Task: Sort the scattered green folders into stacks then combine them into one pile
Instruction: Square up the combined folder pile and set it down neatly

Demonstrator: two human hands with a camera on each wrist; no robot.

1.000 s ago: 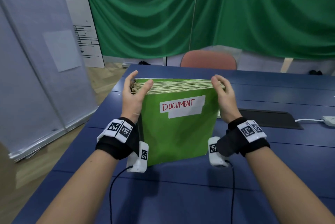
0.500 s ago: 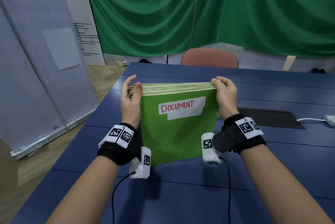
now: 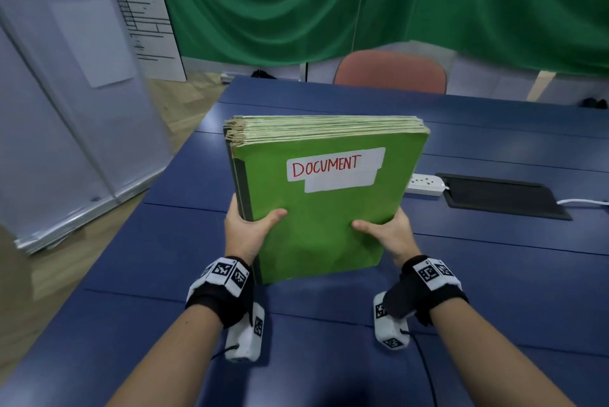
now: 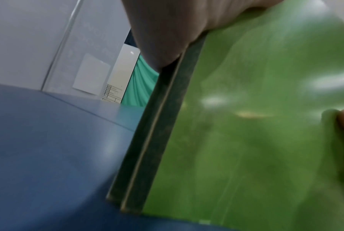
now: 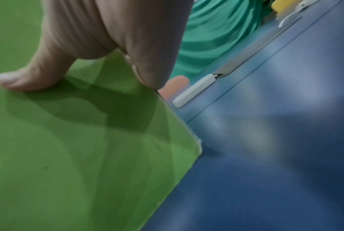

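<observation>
One thick stack of green folders (image 3: 326, 219) stands on its lower edge on the blue table (image 3: 494, 291), tilted back, a white label reading DOCUMENT on the front cover. My left hand (image 3: 245, 228) grips its lower left side, thumb on the cover and fingers behind. On the lower right side my right hand (image 3: 385, 233) holds it the same way. The left wrist view shows the stack's dark spine (image 4: 157, 132) beside my palm (image 4: 167, 31). In the right wrist view my thumb (image 5: 28, 78) presses the green cover (image 5: 78, 156).
A white power strip (image 3: 425, 184) and a black flap (image 3: 504, 196) lie on the table right of the stack. A reddish chair (image 3: 390, 72) stands at the far edge, before a green curtain (image 3: 362, 4). A grey partition (image 3: 66, 110) stands off the table's left side.
Both hands have slid from the stack's top corners down to its lower sides. The stack now leans back, and the view has moved closer to it.
</observation>
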